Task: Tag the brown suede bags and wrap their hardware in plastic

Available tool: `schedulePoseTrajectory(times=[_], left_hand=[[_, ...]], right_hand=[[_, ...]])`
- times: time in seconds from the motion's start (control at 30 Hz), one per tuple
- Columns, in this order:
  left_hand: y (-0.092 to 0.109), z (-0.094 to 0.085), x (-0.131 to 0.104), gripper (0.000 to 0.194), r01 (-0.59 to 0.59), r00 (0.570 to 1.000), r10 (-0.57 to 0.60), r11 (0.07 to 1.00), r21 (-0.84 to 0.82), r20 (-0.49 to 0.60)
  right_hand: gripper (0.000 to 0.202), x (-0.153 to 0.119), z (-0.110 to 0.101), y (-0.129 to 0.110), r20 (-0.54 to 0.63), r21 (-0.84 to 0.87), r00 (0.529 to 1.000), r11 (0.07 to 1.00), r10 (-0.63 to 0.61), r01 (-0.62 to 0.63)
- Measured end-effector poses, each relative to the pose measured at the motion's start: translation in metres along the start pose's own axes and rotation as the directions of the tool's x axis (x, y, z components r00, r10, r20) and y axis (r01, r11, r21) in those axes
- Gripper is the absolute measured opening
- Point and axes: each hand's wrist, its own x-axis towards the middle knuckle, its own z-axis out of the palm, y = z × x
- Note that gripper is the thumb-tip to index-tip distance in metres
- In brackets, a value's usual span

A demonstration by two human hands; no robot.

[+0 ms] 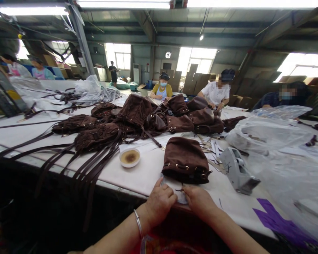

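A dark brown bag point(185, 157) with small metal eyelets lies on the white table point(137, 180), its eyelet edge facing me. Just in front of it, at the table's edge, my left hand point(161, 199) is closed, with its fingers on a thin, pale, clear sheet point(175, 188). To the right of it, my right hand point(197, 199) pinches a thin dark strip point(180, 189) above that sheet. Both hands are close together, a small gap between them.
A white bowl point(129, 157) with brownish contents stands left of the bag, a grey tape dispenser point(237, 171) right. Behind are piled brown bags point(135, 113) and straps point(95, 165). Clear plastic point(278, 137) and purple material point(278, 218) lie right. Several people work beyond.
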Motion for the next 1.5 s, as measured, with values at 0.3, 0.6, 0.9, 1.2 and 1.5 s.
schedulePoseTrajectory(times=[0.3,0.6,0.9,1.2,1.5], left_hand=[[-0.017,0.011,0.012,0.017,-0.05,0.998,0.049,0.998,-0.025,-0.027],[-0.017,0.011,0.009,0.01,-0.067,0.998,0.069,0.99,-0.12,0.01],[-0.021,-0.004,0.013,0.014,-0.047,0.993,0.063,0.986,-0.162,0.097],[-0.023,-0.003,0.02,0.021,-0.005,0.991,0.029,0.984,-0.18,0.129],[-0.017,0.003,0.014,0.022,-0.003,0.999,0.011,0.982,-0.189,0.042]], right_hand=[[0.015,0.011,-0.021,-0.007,0.175,-0.192,0.89,0.872,-0.422,0.451],[0.017,0.013,-0.001,0.004,-0.035,0.16,0.973,0.959,-0.23,0.232],[0.016,0.012,-0.007,0.002,-0.057,0.406,0.963,0.875,-0.265,0.265],[0.021,0.007,0.002,0.002,-0.133,0.52,0.982,0.833,-0.137,0.187],[0.024,-0.007,0.018,0.0,-0.166,0.445,0.973,0.893,0.161,-0.071]])
